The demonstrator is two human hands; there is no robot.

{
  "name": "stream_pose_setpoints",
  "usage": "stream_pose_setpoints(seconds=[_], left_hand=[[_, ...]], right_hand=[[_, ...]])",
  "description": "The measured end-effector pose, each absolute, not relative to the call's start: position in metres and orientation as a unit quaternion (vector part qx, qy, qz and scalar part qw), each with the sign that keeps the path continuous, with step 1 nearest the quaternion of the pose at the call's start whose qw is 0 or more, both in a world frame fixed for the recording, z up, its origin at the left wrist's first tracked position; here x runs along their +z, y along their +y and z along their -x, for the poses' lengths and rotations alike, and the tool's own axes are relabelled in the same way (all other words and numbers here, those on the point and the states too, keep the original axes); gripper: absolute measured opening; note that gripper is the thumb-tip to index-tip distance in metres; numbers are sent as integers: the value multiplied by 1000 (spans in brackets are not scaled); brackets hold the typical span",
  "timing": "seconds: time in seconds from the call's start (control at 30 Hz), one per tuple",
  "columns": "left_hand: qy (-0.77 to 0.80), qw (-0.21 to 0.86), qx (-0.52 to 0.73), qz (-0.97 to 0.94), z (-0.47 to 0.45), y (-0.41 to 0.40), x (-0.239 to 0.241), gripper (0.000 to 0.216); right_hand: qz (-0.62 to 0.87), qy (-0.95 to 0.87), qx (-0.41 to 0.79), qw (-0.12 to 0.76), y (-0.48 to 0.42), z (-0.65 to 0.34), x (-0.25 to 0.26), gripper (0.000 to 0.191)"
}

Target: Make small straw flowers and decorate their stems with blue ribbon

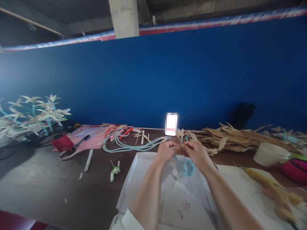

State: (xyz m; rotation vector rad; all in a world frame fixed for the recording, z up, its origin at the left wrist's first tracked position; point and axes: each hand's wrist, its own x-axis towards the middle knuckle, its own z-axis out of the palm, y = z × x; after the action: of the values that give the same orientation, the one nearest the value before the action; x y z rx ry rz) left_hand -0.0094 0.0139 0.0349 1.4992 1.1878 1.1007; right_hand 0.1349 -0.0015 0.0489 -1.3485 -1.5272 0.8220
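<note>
My left hand (167, 150) and my right hand (196, 154) meet over a white box lid (134, 166). Fingertips of both are pinched round the thin stem of a pale husk flower (181, 133), whose petals stick up just above them. Part of the stem is light blue, and the fingers hide where they grip it. Below the hands, a roll of translucent blue tape (190, 168) sits over the lid; whether a strip runs from it to the stem is hard to make out. Red handwritten marks show on the lid.
A lit phone (171, 124) stands behind the hands. Bundled pale-blue cords (134, 148) lie left of it. Dried husks (223, 137), a white cup (271, 155) and a yellow glue gun (268, 183) are at right. Finished-looking white flowers (35, 111) stand far left, near pink paper (92, 137).
</note>
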Motion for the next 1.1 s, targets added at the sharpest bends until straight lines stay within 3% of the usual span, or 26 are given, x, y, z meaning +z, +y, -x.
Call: stream_pose_setpoints(seconds=[0.7,1.1], left_hand=[[506,393,426,-639,14,8,49,18],[498,360,427,-664,11,9,42,20]], right_hand=[[549,-615,312,472,1,-134,43,24],[588,-624,243,453,-5,-132,53,25]])
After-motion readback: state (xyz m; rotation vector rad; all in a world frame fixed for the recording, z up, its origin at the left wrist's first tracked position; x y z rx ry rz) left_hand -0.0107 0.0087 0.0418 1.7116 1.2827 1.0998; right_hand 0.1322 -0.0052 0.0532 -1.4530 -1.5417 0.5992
